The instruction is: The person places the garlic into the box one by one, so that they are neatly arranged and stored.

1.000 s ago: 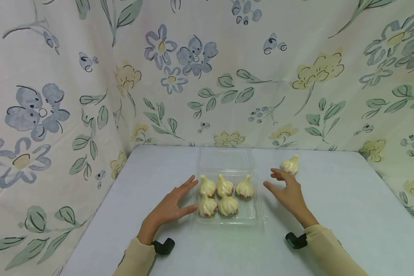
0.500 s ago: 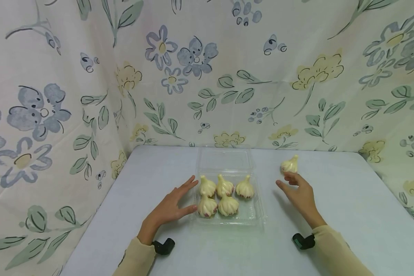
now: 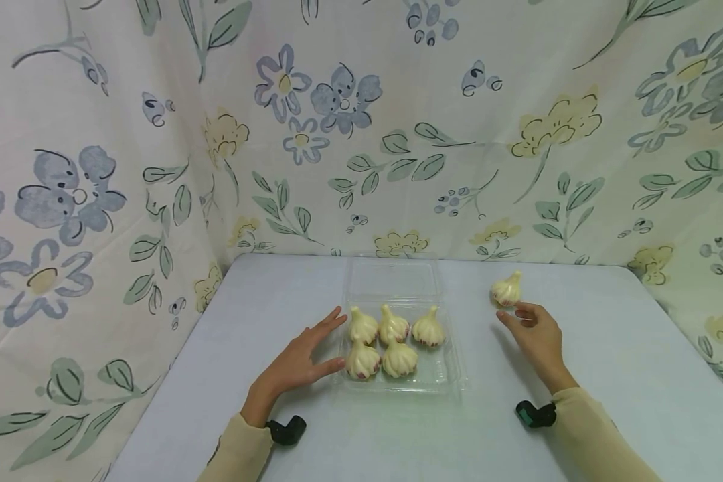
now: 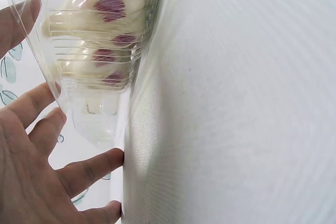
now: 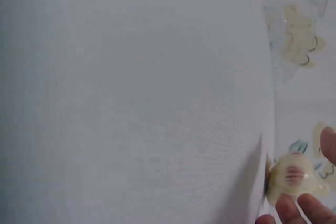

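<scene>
A loose garlic bulb [image 3: 507, 290] sits on the table at the back right. My right hand [image 3: 539, 340] is just in front of it, fingers bent and thumb apart, holding nothing. In the right wrist view the fingertips [image 5: 287, 209] overlap the lower part of that bulb [image 5: 295, 176]. At the middle lies a clear plastic clamshell box [image 3: 435, 375] with its lid folded back. Garlic bulbs [image 3: 393, 326] stand in it, three behind and two in front. My left hand [image 3: 298, 360] is spread at the box's left side, fingertips at its rim in the left wrist view.
The white table [image 3: 265, 288] ends at a floral curtain [image 3: 361, 187] behind and at the left. The raised lid [image 3: 393, 278] lies toward the back edge. A black wrist camera [image 3: 286, 430] sits on the left wrist, another [image 3: 536, 414] on the right.
My right hand has moved right and slightly toward me, from beside the box to in front of the loose garlic bulb. The left hand, the box and the bulbs have stayed put.
</scene>
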The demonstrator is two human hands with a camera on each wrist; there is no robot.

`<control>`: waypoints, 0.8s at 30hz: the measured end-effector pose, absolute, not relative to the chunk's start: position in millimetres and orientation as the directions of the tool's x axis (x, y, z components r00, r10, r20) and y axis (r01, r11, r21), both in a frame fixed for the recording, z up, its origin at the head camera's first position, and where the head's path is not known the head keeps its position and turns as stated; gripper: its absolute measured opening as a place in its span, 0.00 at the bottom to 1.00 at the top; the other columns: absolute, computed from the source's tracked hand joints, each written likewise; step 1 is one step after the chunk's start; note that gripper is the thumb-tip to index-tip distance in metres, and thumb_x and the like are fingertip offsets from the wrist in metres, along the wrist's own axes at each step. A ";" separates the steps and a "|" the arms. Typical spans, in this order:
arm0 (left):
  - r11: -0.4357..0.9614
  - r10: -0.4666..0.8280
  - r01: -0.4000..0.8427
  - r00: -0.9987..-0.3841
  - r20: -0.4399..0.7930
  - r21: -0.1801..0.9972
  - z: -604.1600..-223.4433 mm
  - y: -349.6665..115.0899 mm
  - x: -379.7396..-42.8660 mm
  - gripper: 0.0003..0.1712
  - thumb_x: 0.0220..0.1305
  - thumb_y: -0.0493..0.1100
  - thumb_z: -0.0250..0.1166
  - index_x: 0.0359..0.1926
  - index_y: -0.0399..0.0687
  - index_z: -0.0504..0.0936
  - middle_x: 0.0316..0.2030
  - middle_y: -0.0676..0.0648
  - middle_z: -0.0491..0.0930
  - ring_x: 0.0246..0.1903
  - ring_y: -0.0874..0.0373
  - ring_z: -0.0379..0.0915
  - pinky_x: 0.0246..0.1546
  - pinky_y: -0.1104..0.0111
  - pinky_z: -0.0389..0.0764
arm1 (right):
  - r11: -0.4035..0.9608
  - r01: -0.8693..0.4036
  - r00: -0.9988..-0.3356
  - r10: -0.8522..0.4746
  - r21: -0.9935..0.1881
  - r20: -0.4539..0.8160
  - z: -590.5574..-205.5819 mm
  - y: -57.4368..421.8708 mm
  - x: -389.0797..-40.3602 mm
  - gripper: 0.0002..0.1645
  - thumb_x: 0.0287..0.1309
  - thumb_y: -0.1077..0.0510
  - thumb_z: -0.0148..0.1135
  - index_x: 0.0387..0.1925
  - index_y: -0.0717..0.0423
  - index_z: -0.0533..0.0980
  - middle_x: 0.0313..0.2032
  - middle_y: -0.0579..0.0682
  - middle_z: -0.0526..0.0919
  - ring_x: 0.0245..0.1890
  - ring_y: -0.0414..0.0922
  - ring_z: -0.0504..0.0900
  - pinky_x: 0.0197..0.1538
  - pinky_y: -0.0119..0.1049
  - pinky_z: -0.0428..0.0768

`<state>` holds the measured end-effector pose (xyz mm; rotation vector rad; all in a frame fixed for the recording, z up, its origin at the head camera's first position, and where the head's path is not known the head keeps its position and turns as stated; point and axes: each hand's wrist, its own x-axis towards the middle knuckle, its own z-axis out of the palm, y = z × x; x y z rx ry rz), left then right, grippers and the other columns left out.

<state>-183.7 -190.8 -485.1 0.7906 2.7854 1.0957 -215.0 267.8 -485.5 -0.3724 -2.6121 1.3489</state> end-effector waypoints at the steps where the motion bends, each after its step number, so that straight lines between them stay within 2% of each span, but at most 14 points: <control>1: 0.620 0.475 0.442 -0.869 0.138 0.649 -484.9 -190.7 -183.7 0.46 0.66 0.61 0.66 0.80 0.62 0.57 0.82 0.55 0.47 0.80 0.47 0.48 0.73 0.29 0.48 | 0.553 0.151 -0.951 0.309 -0.819 0.033 -485.9 268.9 -216.6 0.42 0.64 0.37 0.66 0.68 0.61 0.70 0.63 0.63 0.77 0.60 0.57 0.75 0.48 0.32 0.73; 8: 0.613 0.477 0.444 -0.867 0.142 0.653 -483.1 -190.2 -182.3 0.46 0.67 0.60 0.66 0.80 0.60 0.58 0.82 0.54 0.48 0.80 0.46 0.48 0.72 0.29 0.48 | 0.531 0.228 -0.936 0.350 -0.816 -0.034 -486.1 273.5 -228.0 0.47 0.64 0.38 0.65 0.71 0.65 0.65 0.64 0.66 0.74 0.62 0.60 0.74 0.50 0.38 0.73; 14: 0.615 0.474 0.447 -0.868 0.148 0.649 -482.9 -190.0 -182.0 0.46 0.67 0.60 0.66 0.80 0.58 0.59 0.82 0.54 0.49 0.80 0.45 0.49 0.72 0.29 0.49 | 0.514 0.240 -0.940 0.336 -0.824 -0.064 -486.3 276.2 -236.7 0.50 0.65 0.35 0.63 0.73 0.66 0.62 0.66 0.68 0.71 0.62 0.61 0.72 0.54 0.45 0.74; 20: 0.617 0.473 0.444 -0.869 0.145 0.650 -484.1 -190.6 -182.5 0.46 0.67 0.61 0.66 0.80 0.59 0.58 0.82 0.55 0.48 0.80 0.46 0.49 0.73 0.29 0.48 | 0.497 0.238 -0.947 0.311 -0.834 -0.085 -487.6 279.0 -246.4 0.51 0.66 0.36 0.63 0.74 0.65 0.59 0.68 0.68 0.69 0.65 0.61 0.69 0.56 0.45 0.73; 24: 0.619 0.472 0.442 -0.870 0.143 0.649 -484.9 -190.7 -182.8 0.46 0.67 0.61 0.66 0.80 0.61 0.58 0.82 0.55 0.48 0.80 0.46 0.49 0.73 0.29 0.48 | 0.492 0.263 -0.943 0.312 -0.830 -0.114 -487.4 279.8 -252.8 0.54 0.64 0.33 0.62 0.75 0.65 0.58 0.70 0.68 0.67 0.66 0.61 0.68 0.58 0.47 0.72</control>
